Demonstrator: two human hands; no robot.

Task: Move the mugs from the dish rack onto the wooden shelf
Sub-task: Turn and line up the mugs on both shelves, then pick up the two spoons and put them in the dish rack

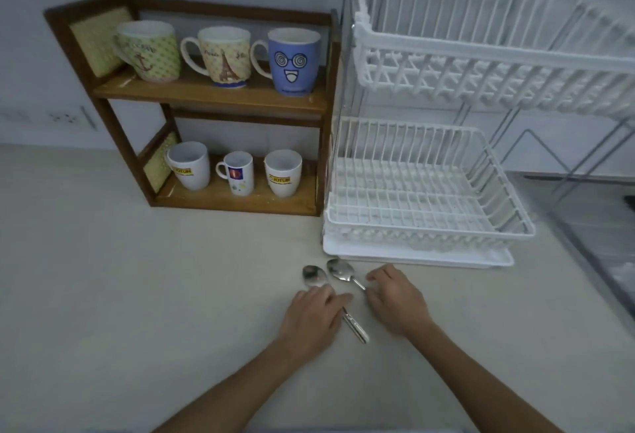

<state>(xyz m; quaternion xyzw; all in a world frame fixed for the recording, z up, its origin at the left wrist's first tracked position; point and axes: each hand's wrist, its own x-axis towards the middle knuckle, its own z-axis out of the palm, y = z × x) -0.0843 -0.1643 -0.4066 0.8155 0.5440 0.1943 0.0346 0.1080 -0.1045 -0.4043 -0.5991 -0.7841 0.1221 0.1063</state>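
Note:
The wooden shelf (209, 93) stands at the back left with three mugs on each level. On top are a green anchor mug (149, 51), an Eiffel Tower mug (225, 56) and a blue face mug (293, 61). Below are a white Jotun mug (189, 166), a small white mug (237, 173) and a second Jotun mug (283, 173). The white two-tier dish rack (429, 226) on the right holds no mugs. My left hand (314, 319) rests over the handle of one spoon (314, 276). My right hand (395, 300) touches the handle of another spoon (338, 271).
Both spoons lie on the pale countertop (137, 295) just in front of the rack's drip tray (412, 257). A steel sink edge (604, 261) runs along the right. A wall socket (65, 118) sits at the far left.

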